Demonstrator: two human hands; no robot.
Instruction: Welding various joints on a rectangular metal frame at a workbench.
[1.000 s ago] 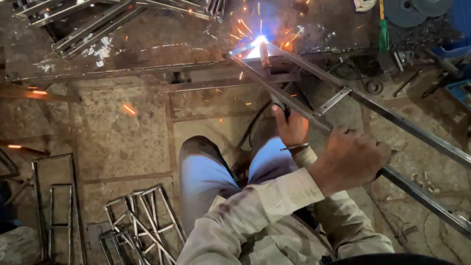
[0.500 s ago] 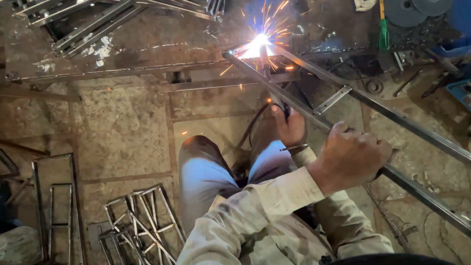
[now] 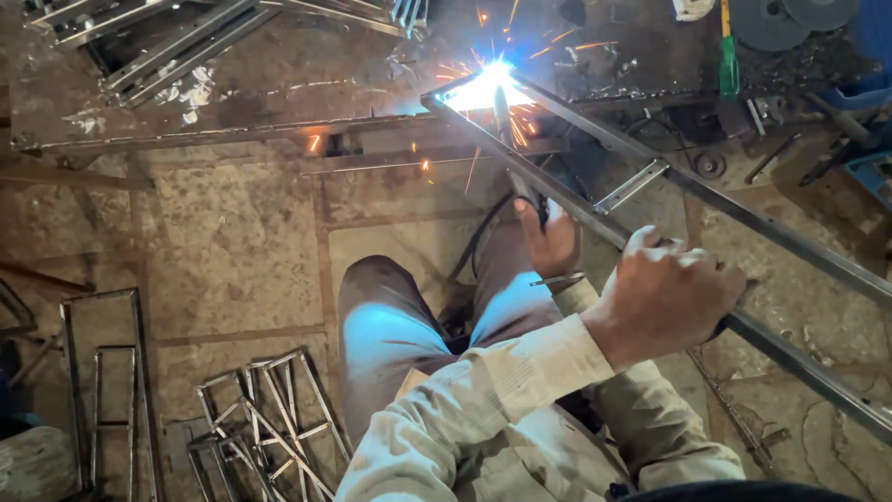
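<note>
1. Left hand (image 3: 667, 296), centre right of the frame: fingers curled shut around the near rail of a long metal frame (image 3: 790, 237); palm down, knuckles up; pale sleeve cuff (image 3: 534, 367) just behind the wrist.
2. Right hand (image 3: 550, 244), centre of the frame, partly behind that rail: closed on the welding electrode holder (image 3: 526, 191); how tight the fingers sit cannot be told, most of the hand is hidden.
3. Electrode rod (image 3: 503, 110) runs up from the holder to the frame's far corner; bright white-blue arc (image 3: 490, 82) at that corner, upper centre; orange sparks scatter around it and down onto the floor.
4. Metal frame: two rails spreading from the arc corner toward the right edge; short cross piece (image 3: 632, 186) between them at mid length; frame sits raised, crossing over the person's legs.
5. Black cable (image 3: 478, 237) loops from the holder down beside the knee.
6. Stone slab floor (image 3: 232, 242) below; stack of small welded frames (image 3: 269, 418) lower left; more steel bars (image 3: 177, 37) upper left; green-handled tool (image 3: 728, 56) and grey discs (image 3: 771, 19) upper right.
</note>
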